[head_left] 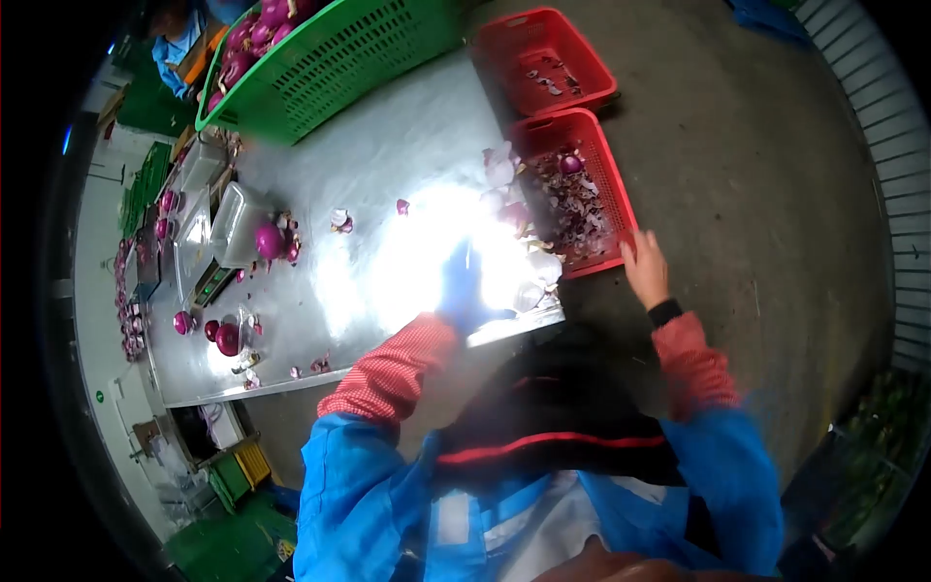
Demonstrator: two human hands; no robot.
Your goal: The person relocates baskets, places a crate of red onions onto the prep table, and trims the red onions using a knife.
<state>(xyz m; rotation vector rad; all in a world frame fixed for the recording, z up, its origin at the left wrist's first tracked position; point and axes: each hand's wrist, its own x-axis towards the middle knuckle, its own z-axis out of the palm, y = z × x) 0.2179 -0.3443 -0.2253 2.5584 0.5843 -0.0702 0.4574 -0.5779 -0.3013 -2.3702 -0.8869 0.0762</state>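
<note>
My left hand reaches over the metal table, dark blue against a strong glare that hides its fingers and anything in them. Pale onion skins lie just to its right along the table edge. My right hand is at the near right corner of a red basket, fingers at the rim; whether they grip it is not clear. Inside that basket are many loose skins and one purple onion.
A second red basket stands behind the first. The green crate at the back holds purple onions. On the table's left are a scale, a clear plastic tub and several onions. Part of another person shows at upper left.
</note>
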